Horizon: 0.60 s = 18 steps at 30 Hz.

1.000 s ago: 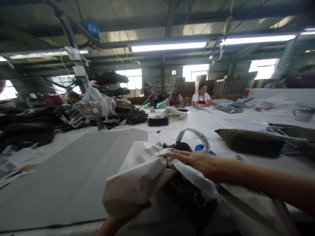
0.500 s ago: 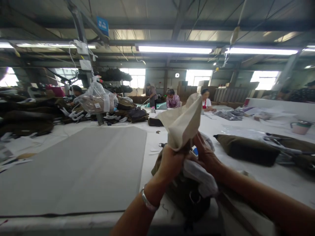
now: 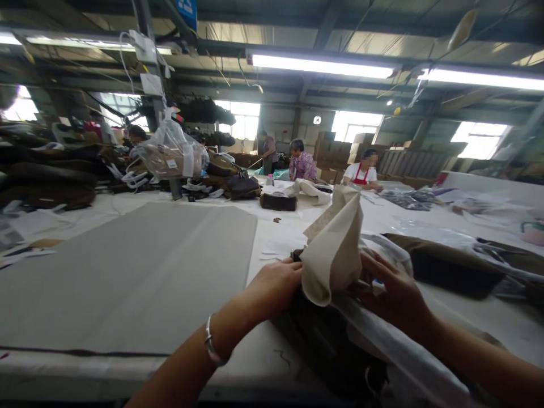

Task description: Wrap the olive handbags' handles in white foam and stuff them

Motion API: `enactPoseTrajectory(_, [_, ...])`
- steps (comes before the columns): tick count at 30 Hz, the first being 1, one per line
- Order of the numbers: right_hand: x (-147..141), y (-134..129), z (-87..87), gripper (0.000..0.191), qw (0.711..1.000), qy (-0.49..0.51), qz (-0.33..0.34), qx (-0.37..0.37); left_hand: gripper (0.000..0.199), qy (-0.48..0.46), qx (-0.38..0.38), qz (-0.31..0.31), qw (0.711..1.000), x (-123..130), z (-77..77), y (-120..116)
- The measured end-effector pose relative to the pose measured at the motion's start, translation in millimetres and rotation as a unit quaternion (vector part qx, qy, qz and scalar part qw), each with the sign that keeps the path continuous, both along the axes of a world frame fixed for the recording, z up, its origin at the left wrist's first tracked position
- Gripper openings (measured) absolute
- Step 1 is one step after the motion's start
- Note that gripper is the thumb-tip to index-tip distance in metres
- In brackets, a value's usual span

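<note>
A dark olive fabric bag (image 3: pixel 318 345) lies at the table's front edge, with a metal ring near its lower end. Its cream lining cloth (image 3: pixel 335 243) sticks up out of the top, between my hands. My left hand (image 3: pixel 272 286) grips the bag's upper left edge, fingertips partly behind the cloth. On the other side my right hand (image 3: pixel 393 289) is closed at the right edge of the bag opening, its fingers partly hidden by the lining. White thin wrapping (image 3: pixel 395 351) trails from the bag under my right wrist.
A large grey board (image 3: pixel 140 272) covers the table's left side. Another olive bag (image 3: pixel 442 263) lies to the right among clear plastic. A small dark pouch (image 3: pixel 278 202) sits farther back. Piled bags (image 3: pixel 46 184) and a plastic-wrapped bundle (image 3: pixel 172 150) stand left. Several people work beyond.
My hands have moved apart, the left to the left edge of the bag and the right farther right. The lining has shifted right and turned. The camera view has tilted down slightly.
</note>
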State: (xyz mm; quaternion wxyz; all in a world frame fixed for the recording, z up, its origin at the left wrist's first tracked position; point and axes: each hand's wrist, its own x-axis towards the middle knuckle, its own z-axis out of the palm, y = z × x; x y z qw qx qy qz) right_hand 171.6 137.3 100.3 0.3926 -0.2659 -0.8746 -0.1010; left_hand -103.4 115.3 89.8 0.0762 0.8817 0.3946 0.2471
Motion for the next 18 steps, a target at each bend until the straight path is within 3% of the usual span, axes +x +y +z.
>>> enactPoseTrajectory(3, [-1.4,-2.2,-1.3,0.066,0.999,-0.023,0.004,-0.022,0.034,0.145,-0.004,-0.014,0.989,-2.2,16.3,0.8])
enactPoseTrajectory(6, [-8.1,-6.1,2.7,0.065,0.998,-0.050,0.025,-0.027,0.028,0.182,-0.005,-0.044,0.982,-10.2,24.5,2.1])
enactPoseTrajectory(10, [-18.9,-13.6,13.2,0.055,0.992,-0.101,0.066,-0.040,0.026,0.015,0.003,-0.074,0.997,-27.8,7.3,-0.6])
enactPoseTrajectory(13, [-26.0,-16.9,15.0,0.048,0.977,-0.167,0.081,-0.101,0.024,-0.152,0.037,-0.088,0.984,-34.6,-15.3,-11.1])
enactPoseTrajectory(18, [-59.8,-14.8,-7.1,0.024,0.922,-0.295,0.108,-0.225,0.022,-0.282,0.091,-0.118,0.948,-11.9,-36.6,-24.5])
